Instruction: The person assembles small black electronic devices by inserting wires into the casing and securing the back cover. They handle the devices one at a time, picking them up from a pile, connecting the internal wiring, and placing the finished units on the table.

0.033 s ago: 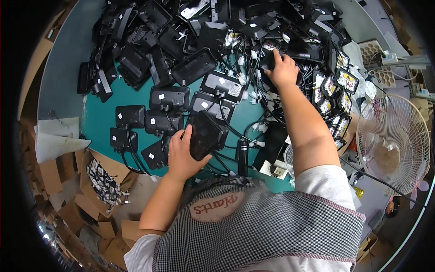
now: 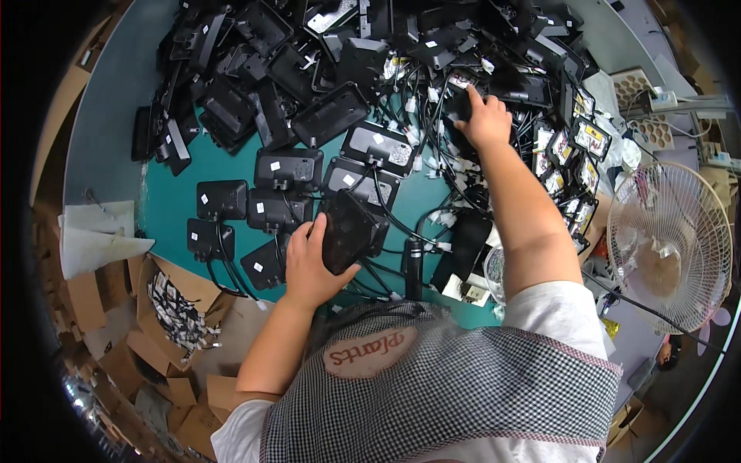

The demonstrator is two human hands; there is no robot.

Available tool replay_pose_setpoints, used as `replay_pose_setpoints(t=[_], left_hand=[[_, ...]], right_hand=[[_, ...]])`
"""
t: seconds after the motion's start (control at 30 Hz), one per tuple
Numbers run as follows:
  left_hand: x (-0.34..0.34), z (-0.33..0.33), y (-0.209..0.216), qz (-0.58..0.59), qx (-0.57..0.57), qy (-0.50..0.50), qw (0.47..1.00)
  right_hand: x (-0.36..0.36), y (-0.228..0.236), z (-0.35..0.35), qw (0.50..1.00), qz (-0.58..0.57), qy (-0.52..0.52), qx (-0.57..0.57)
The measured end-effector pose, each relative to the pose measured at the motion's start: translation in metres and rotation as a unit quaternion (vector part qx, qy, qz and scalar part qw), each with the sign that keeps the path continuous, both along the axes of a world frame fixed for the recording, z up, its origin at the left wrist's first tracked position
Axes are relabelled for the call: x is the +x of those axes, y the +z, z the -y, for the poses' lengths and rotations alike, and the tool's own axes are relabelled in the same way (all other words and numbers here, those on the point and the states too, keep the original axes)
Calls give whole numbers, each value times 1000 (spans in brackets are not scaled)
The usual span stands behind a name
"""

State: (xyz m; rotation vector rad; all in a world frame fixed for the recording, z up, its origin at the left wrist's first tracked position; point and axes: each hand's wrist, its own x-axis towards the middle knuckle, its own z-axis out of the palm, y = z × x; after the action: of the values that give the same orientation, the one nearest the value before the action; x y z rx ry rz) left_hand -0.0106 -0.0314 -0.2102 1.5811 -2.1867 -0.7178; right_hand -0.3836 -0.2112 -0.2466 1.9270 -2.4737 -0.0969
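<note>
My left hand (image 2: 307, 266) is closed around the edge of a black rectangular plastic housing (image 2: 347, 231), tilted above other housings, its thumb along the lower edge. Farther off and to the right, my right hand (image 2: 488, 123) has its index finger and thumb stretched apart. It lies over a dark part (image 2: 461, 140) among black cables; whether it touches that part I cannot tell. Several black housings with small white labels and cables lie left of and behind my left hand, one being a flat housing (image 2: 288, 167). A black cylindrical tool (image 2: 414, 268) stands to its right.
A heap of black housings (image 2: 332, 112) covers the far side of the green table (image 2: 171, 224). Label-bearing units (image 2: 591, 139) with cables are piled at the right, near a round fan (image 2: 670, 245). Below left stands a cardboard box (image 2: 181, 309) of cabled parts.
My right hand has shifted very slightly to the right. My left hand and the housing it holds have stayed in place.
</note>
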Motion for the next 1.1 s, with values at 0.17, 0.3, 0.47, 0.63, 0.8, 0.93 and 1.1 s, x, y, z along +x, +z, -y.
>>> replay_pose_setpoints(t=[0.17,0.3,0.47,0.63,0.8,0.93,1.1], left_hand=[[3,5,-2,2,8,-3,1000],[-1,9,-3,-1,0,-15,1000],[-8,14,4,-9,0,-26,1000],[-9,10,8,-2,-3,-23,1000],[-7,8,-1,-12,6,-18,1000],[-6,8,3,-5,17,-15,1000],[0,13,0,-16,-7,-12,1000]], right_hand=[[-70,19,2,991,-56,-2,122],[-77,30,1,997,-48,-24,54],[-15,4,31,973,211,5,-90],[30,-2,68,909,352,-159,-157],[22,-30,76,975,212,-72,-18],[-20,-24,81,964,242,-70,-91],[-99,16,69,935,220,-131,-245]])
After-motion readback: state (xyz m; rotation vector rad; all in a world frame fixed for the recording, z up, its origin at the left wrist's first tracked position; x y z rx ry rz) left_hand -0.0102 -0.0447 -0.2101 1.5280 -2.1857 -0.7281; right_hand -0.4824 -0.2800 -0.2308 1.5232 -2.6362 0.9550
